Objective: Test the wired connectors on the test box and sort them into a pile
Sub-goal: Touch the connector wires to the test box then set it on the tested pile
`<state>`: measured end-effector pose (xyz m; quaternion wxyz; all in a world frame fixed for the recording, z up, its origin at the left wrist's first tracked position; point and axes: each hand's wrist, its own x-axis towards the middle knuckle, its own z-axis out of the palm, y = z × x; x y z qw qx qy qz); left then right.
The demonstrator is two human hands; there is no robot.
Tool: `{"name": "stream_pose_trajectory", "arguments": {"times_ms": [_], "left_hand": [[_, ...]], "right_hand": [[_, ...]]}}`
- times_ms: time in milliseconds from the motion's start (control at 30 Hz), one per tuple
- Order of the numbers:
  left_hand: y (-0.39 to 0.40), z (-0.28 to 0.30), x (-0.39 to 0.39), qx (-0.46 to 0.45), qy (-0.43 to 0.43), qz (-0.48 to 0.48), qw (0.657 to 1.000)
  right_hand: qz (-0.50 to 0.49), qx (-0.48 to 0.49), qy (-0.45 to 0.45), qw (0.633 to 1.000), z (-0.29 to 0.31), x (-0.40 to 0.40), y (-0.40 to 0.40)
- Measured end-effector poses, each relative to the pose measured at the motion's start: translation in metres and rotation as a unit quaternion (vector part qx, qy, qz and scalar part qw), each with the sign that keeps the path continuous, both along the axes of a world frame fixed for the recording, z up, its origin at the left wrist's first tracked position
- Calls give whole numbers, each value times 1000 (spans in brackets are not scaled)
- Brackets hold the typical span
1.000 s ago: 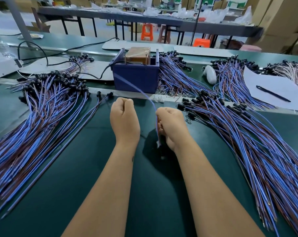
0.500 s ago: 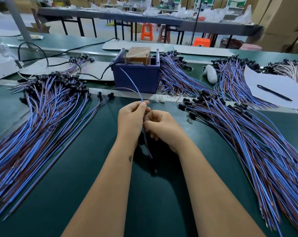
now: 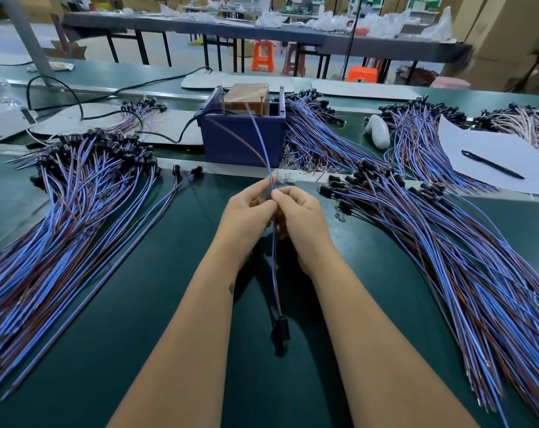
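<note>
Both hands meet above the green belt. The left hand and right hand, fingers curled, pinch one wired connector lead between thumb and fingertips. Its blue and brown wires rise from the pinch to the test box, which sits inside a dark blue bin directly ahead; its black connector hangs below, between the forearms. Left of the hands lies a large fanned pile of leads, connector ends toward the far edge, with two separate leads beside it. A second pile spreads on the right, and further bundles lie behind and beside the bin. A black power cable runs from the bin across pale boards. To the far right rest a white sheet bearing a black pen, and a white rounded object. Beyond, long worktables, orange stools and cardboard cartons fill the room.
</note>
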<state>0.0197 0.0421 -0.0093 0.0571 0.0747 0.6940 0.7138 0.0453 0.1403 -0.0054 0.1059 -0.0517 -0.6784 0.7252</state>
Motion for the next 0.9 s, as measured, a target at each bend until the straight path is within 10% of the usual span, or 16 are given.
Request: {"name": "stream_pose_trajectory", "arguments": {"times_ms": [900], "left_hand": [[-12, -5, -12, 44, -28, 139, 989]], "right_hand": [[-100, -23, 33, 994, -2, -2, 8]]}}
